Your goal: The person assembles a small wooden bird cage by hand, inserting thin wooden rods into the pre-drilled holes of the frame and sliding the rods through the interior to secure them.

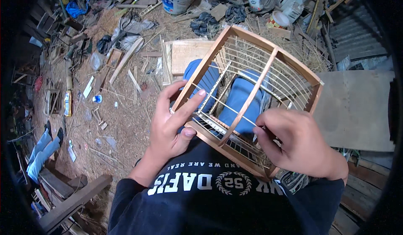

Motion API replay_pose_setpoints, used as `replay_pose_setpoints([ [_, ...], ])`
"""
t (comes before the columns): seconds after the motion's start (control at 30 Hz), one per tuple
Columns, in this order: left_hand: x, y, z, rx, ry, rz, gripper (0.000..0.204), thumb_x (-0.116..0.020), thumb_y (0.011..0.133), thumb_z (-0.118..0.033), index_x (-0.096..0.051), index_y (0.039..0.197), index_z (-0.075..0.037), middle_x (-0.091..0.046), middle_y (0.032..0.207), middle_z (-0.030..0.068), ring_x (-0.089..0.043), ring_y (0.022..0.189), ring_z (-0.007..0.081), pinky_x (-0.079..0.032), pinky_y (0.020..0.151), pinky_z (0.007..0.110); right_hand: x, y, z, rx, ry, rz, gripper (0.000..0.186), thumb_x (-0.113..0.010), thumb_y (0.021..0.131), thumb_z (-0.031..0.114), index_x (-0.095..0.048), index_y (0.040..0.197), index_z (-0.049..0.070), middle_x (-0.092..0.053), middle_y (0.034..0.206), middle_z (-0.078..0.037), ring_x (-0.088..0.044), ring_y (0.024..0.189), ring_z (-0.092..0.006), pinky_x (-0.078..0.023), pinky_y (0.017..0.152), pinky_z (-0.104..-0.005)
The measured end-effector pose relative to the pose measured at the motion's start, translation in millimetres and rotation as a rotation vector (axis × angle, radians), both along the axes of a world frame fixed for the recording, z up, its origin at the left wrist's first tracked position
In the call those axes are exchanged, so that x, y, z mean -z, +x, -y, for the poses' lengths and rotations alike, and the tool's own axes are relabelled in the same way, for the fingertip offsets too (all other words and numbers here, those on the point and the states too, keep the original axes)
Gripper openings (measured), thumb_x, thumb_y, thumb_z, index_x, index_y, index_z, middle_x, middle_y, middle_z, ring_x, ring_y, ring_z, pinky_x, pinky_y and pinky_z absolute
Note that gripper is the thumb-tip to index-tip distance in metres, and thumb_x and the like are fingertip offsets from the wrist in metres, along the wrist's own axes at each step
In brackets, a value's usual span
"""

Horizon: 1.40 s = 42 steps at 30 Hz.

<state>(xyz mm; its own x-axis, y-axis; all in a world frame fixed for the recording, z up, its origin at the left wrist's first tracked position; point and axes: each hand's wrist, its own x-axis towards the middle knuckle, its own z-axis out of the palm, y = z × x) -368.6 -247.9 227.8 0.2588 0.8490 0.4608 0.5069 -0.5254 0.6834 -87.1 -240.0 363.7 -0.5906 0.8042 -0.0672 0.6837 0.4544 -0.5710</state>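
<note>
A wooden birdcage [265, 69] with thin bars lies tilted over my lap, one side facing up. My left hand [168, 128] grips its left edge, thumb below and index finger stretched over the opening. A thin rod [226, 106] runs slantwise from the left frame bar, under the middle slat, toward my right hand [291, 138]. My right thumb and index finger pinch at the rod's right end; the exact contact is partly hidden by the fingers. Through the bars my blue-clad legs show.
Wood scraps and straw litter the floor. A white bucket [178, 0] stands at the back, with a smaller tub [279, 20] to its right. A pale board [191, 55] lies beyond the cage; a large flat panel [354, 109] is on the right. A wooden beam [77, 201] juts in at lower left.
</note>
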Motion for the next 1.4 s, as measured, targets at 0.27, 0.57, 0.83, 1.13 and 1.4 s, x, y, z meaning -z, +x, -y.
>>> replay_pose_setpoints([
  [0.27, -6.8, -0.8, -1.6, 0.046, -0.040, -0.014, 0.069, -0.045, 0.109, -0.062, -0.069, 0.144, -0.008, -0.060, 0.139, 0.0293, -0.066, 0.121, 0.0447, -0.054, 0.101, 0.049, 3.4, 6.3, -5.8, 0.053, -0.069, -0.147, 0.016, -0.077, 0.087, -0.008, -0.068, 0.099, -0.001, -0.072, 0.086, -0.017, -0.071, 0.072, -0.0306, -0.055, 0.067, -0.0373],
  [0.57, -12.2, -1.5, -1.9, 0.048, -0.064, -0.035, 0.061, -0.053, 0.107, -0.054, -0.068, 0.145, -0.008, -0.060, 0.139, 0.0281, -0.065, 0.121, 0.0436, -0.053, 0.103, 0.049, 1.5, 9.9, -16.2, -0.017, -0.076, -0.090, 0.015, -0.076, 0.088, -0.006, -0.068, 0.099, -0.001, -0.070, 0.085, -0.017, -0.069, 0.073, -0.0357, -0.055, 0.067, -0.0404],
  [0.83, -7.5, -3.6, -0.8, 0.076, -0.069, -0.030, 0.064, -0.057, 0.105, -0.051, -0.063, 0.151, -0.007, -0.058, 0.142, 0.0287, -0.062, 0.125, 0.0443, -0.050, 0.106, 0.049, 6.2, 11.5, -16.2, -0.082, 0.058, -0.038, 0.013, -0.071, 0.095, 0.008, -0.060, 0.090, 0.004, -0.063, 0.080, -0.016, -0.067, 0.072, -0.0385, -0.054, 0.064, -0.0480],
  [1.13, -6.6, -0.1, -3.4, 0.053, -0.026, -0.052, 0.069, -0.058, 0.103, -0.050, -0.059, 0.152, -0.002, -0.061, 0.139, 0.0289, -0.063, 0.122, 0.0455, -0.050, 0.105, 0.050, 8.5, 18.1, -14.6, -0.088, 0.102, -0.059, 0.013, -0.070, 0.096, 0.009, -0.060, 0.091, 0.004, -0.063, 0.080, -0.016, -0.067, 0.071, -0.0372, -0.054, 0.062, -0.0471],
  [1.4, -13.1, 11.4, -2.0, 0.111, -0.003, -0.018, 0.064, -0.065, 0.101, -0.045, -0.064, 0.147, -0.002, -0.062, 0.129, 0.0269, -0.064, 0.113, 0.0394, -0.053, 0.098, 0.046, 2.0, 28.2, -7.1, -0.038, 0.053, -0.039, 0.013, -0.071, 0.095, 0.008, -0.061, 0.089, 0.004, -0.062, 0.076, -0.016, -0.066, 0.067, -0.0370, -0.053, 0.059, -0.0466],
])
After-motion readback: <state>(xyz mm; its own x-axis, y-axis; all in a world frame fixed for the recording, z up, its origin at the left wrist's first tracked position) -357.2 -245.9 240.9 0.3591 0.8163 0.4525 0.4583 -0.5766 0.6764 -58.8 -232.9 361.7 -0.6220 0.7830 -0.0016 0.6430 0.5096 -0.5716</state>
